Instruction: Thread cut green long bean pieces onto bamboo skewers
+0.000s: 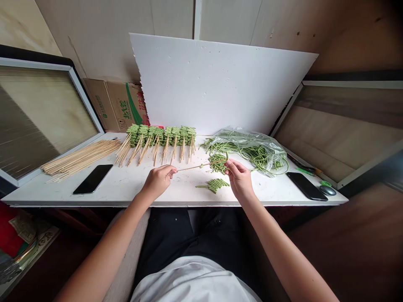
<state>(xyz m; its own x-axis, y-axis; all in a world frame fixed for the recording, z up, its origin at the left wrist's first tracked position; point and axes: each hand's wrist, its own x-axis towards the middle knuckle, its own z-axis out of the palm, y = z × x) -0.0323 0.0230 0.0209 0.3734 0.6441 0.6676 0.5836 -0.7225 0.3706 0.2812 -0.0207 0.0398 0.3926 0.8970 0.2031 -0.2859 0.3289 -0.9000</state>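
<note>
My left hand (pixel 160 179) is closed on one end of a thin wooden skewer (pixel 188 168), held nearly level above the table. A small piece of green bean (pixel 201 166) sits partway along it. At the skewer's other end, my right hand (pixel 238 176) pinches a short cut green bean (pixel 227 156), upright at the tip. Below and between the hands lies a neat row of cut green beans (pixel 217 184). Behind it is a loose heap of cut pieces (pixel 217 162), partly hidden by my right hand.
Stacks of bean skewers (pixel 162 136) line the back, sticks toward me. Bare skewers (pixel 83 157) lie left near a phone (pixel 93 179). Long beans (pixel 256 155) spill from a plastic bag (pixel 242 136); another phone (pixel 305 186) lies right. A white board (pixel 220 84) stands behind.
</note>
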